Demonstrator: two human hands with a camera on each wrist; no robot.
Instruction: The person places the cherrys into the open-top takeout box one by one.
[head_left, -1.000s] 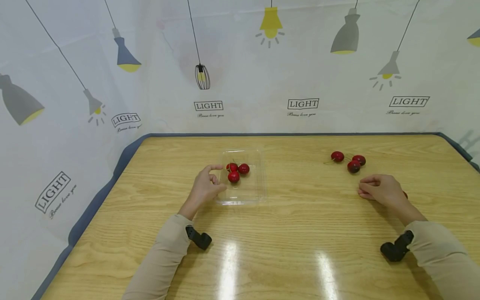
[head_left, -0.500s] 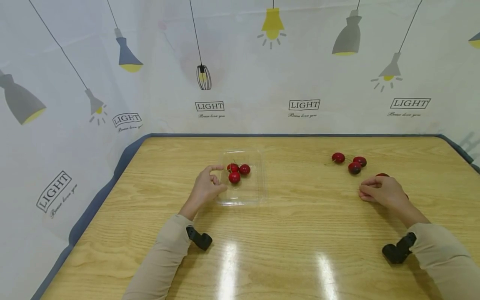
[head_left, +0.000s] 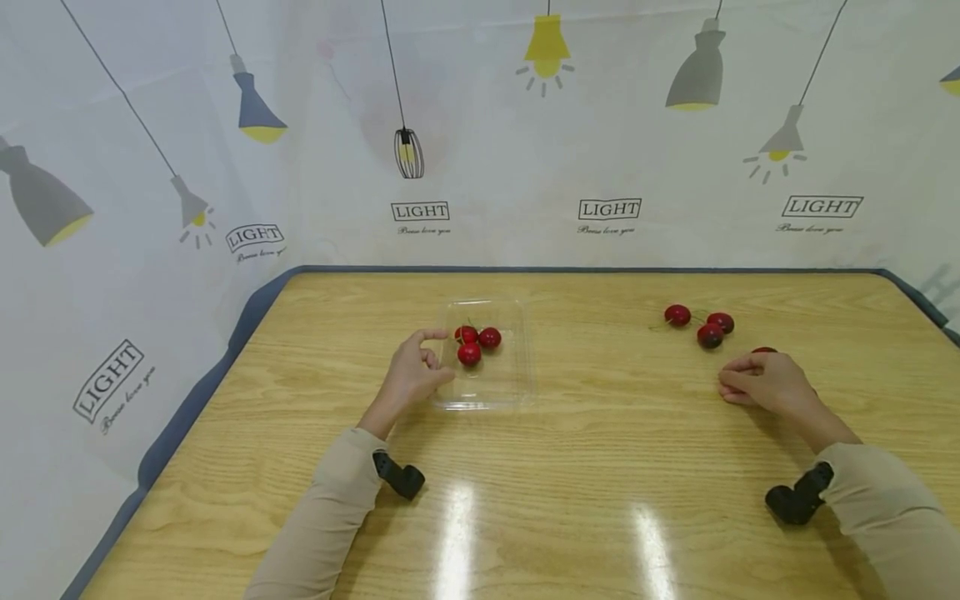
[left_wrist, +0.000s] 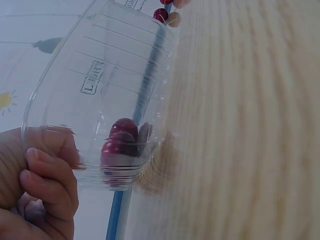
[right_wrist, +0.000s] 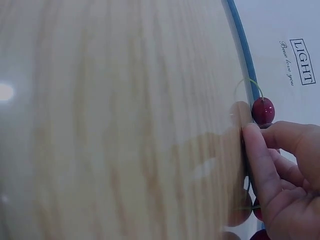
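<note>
Clear plastic tray [head_left: 487, 392] sits mid-tabletop [head_left: 570, 492] holding three cherries [head_left: 477, 342]; the left hand [head_left: 411, 375] has its grip on the tray's near-left edge, thumb and curled fingers clasping the rim. The right hand [head_left: 765, 382] lies curled over a loose cherry [head_left: 765, 351] beside three others [head_left: 705, 326]; whether it has actually closed on it cannot be told; best pinch lightly by the body, sparing the stem, with the tray steadied.

A wooden table [head_left: 585, 467] bears a clear tray [head_left: 517, 387] and loose cherries [head_left: 708, 335].
</note>
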